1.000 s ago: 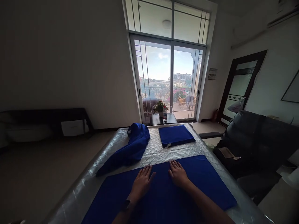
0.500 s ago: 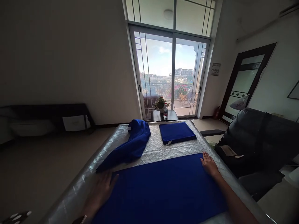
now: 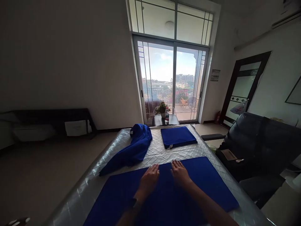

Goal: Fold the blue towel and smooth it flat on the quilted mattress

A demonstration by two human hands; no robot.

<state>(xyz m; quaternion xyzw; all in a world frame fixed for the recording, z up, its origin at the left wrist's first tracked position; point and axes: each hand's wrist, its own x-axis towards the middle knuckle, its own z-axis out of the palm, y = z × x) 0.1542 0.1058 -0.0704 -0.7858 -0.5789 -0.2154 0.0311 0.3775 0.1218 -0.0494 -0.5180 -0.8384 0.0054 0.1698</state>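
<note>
A blue cloth (image 3: 202, 185) lies spread out flat across the near part of a silvery quilted mattress (image 3: 77, 194). My left hand (image 3: 150, 178) rests flat on the cloth near the middle of its far edge, fingers stretched forward. Beside it, a short gap to the right, my right hand (image 3: 180, 173) also lies flat on the cloth with its fingers out. Beyond the cloth to the left is a crumpled blue cloth (image 3: 135, 149). A folded blue cloth (image 3: 178, 137) with a small white tag lies at the far right of the mattress.
Past the mattress's far end stands a small dark table (image 3: 172, 120) with a potted plant (image 3: 162, 108) and a bottle (image 3: 166, 115). A black armchair (image 3: 263, 141) is close on the right. A low dark bench (image 3: 51, 114) stands by the left wall.
Both hands have moved inward over the spread cloth, from its left and right far corners to near the middle of its far edge. The view has tilted up slightly.
</note>
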